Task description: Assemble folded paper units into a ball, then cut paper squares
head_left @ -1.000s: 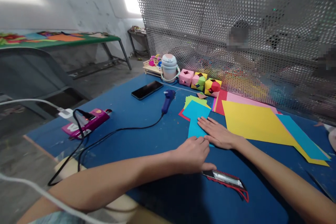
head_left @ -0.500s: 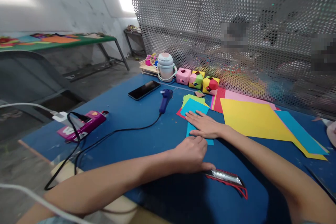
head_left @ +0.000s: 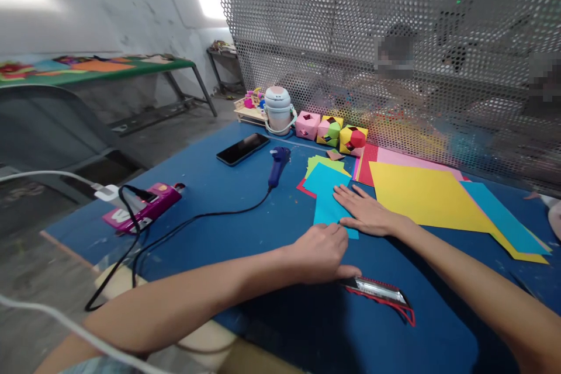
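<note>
A blue paper strip (head_left: 329, 207) lies on the blue table, overlapping a blue paper square (head_left: 326, 178) behind it. My right hand (head_left: 366, 210) rests flat on the strip's right side with its fingers spread. Curled closed, my left hand (head_left: 319, 254) presses at the strip's front edge, close to the right thumb. What its fingers hold, if anything, is hidden. A box cutter (head_left: 379, 292) with a red edge and loop lies by my left thumb, one end hidden beneath it. Green and red papers (head_left: 316, 162) show under the blue square.
A glue gun (head_left: 277, 169) lies beyond my left hand, its cord running to a purple power strip (head_left: 146, 207). A phone (head_left: 243, 149), white jug (head_left: 278, 111) and folded paper cubes (head_left: 331, 130) stand farther back. Yellow paper (head_left: 429, 193) spreads rightward before a perforated metal screen (head_left: 350, 23).
My right hand has slid right across the blue paper, uncovering more of the strip and square. My left hand stays at the front edge. The view has shifted slightly.
</note>
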{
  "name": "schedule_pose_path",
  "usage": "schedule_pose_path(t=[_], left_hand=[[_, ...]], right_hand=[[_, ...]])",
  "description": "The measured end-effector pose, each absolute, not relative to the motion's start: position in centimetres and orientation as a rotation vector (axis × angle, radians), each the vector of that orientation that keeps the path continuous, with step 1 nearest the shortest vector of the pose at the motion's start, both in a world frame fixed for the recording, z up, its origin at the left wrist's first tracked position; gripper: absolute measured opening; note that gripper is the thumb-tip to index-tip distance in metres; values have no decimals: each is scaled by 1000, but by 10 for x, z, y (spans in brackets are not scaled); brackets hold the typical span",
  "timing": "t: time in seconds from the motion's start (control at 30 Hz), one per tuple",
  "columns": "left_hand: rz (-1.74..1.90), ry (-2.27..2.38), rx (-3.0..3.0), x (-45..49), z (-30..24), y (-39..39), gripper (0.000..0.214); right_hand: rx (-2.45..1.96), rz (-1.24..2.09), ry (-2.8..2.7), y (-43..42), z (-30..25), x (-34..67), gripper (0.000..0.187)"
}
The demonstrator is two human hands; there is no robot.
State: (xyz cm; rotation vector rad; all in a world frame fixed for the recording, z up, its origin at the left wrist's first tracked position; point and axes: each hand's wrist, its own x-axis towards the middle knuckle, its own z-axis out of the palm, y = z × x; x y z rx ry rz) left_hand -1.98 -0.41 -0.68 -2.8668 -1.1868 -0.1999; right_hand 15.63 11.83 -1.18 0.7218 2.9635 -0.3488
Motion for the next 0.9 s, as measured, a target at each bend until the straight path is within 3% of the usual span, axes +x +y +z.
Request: schedule_pose_path(t=[0.2, 0.43, 0.57, 0.73, 0.9], left_hand=[[-197, -1190, -2852, -20, -7, -4, 61], [-195, -1170, -2813, -22, -7, -4, 56], [-225, -1193, -2833, -29, -1, -2, 50], [-840, -1458, -2601, -50, 10, 14, 31], [-1458, -1885, -2569, -66, 23, 37, 48]], right_hand=[[930, -349, 2964, 111, -11, 179, 73], [1218, -544, 3013, 119, 4, 143, 41], [1276, -841, 2944, 133, 10, 133, 19], [1438, -1274, 2861, 126, 11, 148, 28], [1587, -1521, 2838, 93, 10, 152, 32]])
